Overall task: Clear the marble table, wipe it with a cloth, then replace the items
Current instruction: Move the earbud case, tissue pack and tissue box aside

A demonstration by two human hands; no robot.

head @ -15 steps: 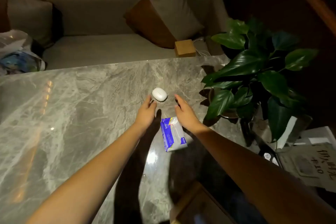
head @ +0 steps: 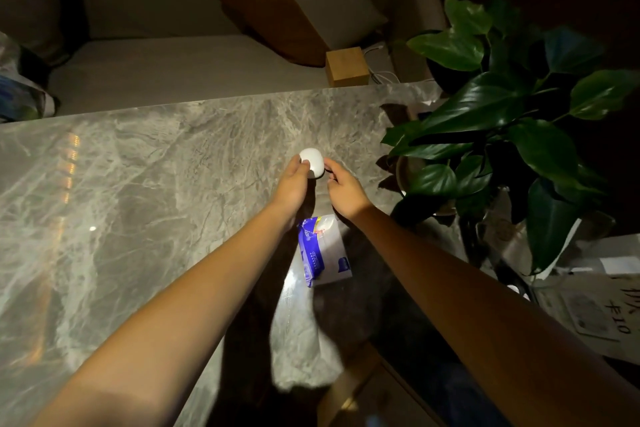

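Marble table, grey and veined, carries a small white rounded case toward its far right part, with a blue-and-white tissue pack lying nearer the person, its long axis running roughly from the near edge to the far edge. The case sits between the two hands: the left hand has its fingertips on the case's left side, while the right hand is just beside its right side with fingers curled narrow; whether they touch it I cannot tell. The left hand looks nearer to a real hold, so lifting the case probably falls to it. A leafy potted plant stands at the table's right end. Beyond the far edge is a sofa with a cushion and a small wooden box. The room is dim, the stone glossy with reflections.
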